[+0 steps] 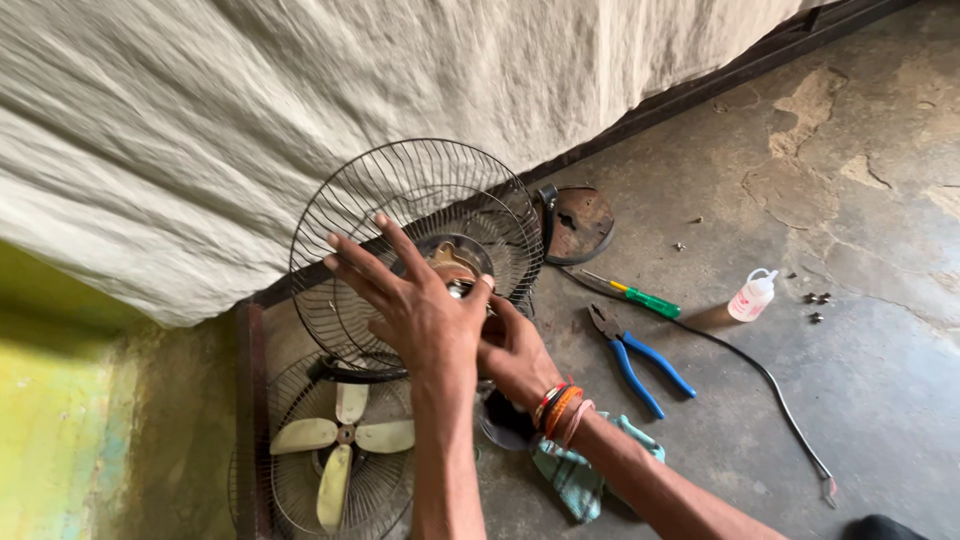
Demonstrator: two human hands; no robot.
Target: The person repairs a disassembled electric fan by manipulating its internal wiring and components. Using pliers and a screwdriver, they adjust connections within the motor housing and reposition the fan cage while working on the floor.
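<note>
Gripping fan motor (455, 265), left hand (420, 310), right hand (515, 350)

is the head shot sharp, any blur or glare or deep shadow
Head view: soft, even daylight, no glare; the concrete floor, blue pliers and green screwdriver look crisp; the left hand and right hand at the wire fan guard are slightly soft; the cloth bows with mild wide-angle distortion.
</note>
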